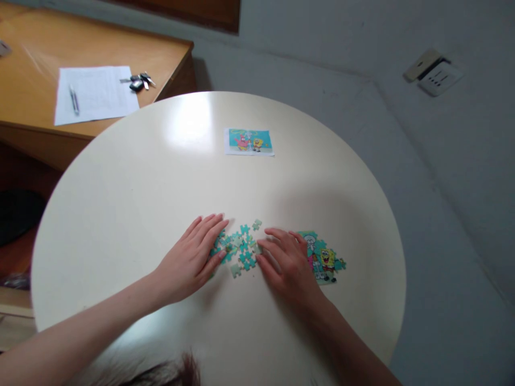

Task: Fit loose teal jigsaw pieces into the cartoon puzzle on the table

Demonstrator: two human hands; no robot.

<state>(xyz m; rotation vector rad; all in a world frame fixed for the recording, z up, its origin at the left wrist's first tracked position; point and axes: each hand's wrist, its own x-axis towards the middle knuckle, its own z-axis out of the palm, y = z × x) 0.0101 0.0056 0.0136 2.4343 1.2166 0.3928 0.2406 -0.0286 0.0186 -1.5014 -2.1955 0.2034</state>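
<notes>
Dark hair [177, 372] intruded at the lower edge, nearest the camera. Beyond it, loose jigsaw pieces [237, 242], mostly teal and pale green, lay heaped on the white table [120, 214] between the two hands. Left hand [193, 257]: palm down at the heap's left side, fingers extended close together, thumb set apart. Right hand [287, 262]: fingers bent and spread, index finger and thumb beside a pale piece [256, 249]; whether they pinched it could not be told. Partly covered by this hand, a joined SpongeBob section [328, 261] lay to its right. Handling, as judged: single pieces probably light, thin and stiff, best taken by opposite edges, their narrow tabs spared from bending; the joined section likely to part at its seams unless slid flat or supported from beneath.
</notes>
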